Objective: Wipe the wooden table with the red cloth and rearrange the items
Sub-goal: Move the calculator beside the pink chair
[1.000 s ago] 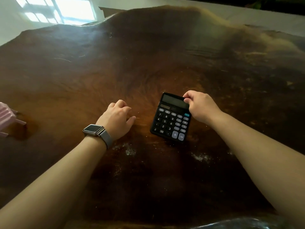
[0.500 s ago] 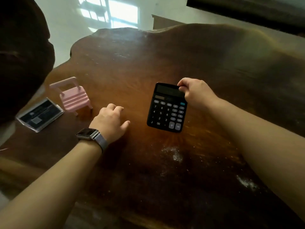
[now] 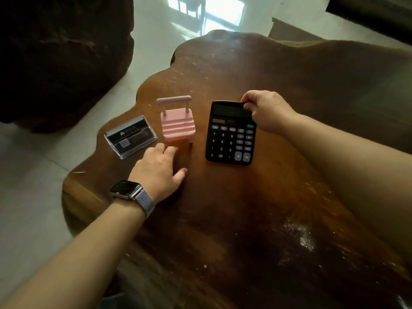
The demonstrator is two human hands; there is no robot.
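A black calculator (image 3: 230, 133) is near the left end of the dark wooden table (image 3: 223, 215); whether it rests on the wood I cannot tell. My right hand (image 3: 266, 111) pinches its top right corner. A small pink toy chair (image 3: 177, 121) stands just left of the calculator. Left of the chair lies a clear card holder (image 3: 131, 136) with dark cards, close to the table's edge. My left hand (image 3: 157, 171), with a watch on the wrist, rests on the wood below the chair, fingers loosely apart and holding nothing. No red cloth is in view.
White dusty smears (image 3: 299, 236) mark the wood at lower right. The table's wavy left edge (image 3: 66, 188) drops to a pale tiled floor (image 3: 33, 175). A large dark wooden mass (image 3: 60, 52) stands on the floor at upper left.
My right hand has carried the calculator leftward to beside the pink chair. The view has swung left, bringing the chair, card holder and table edge into sight. My left hand has moved along towards the chair.
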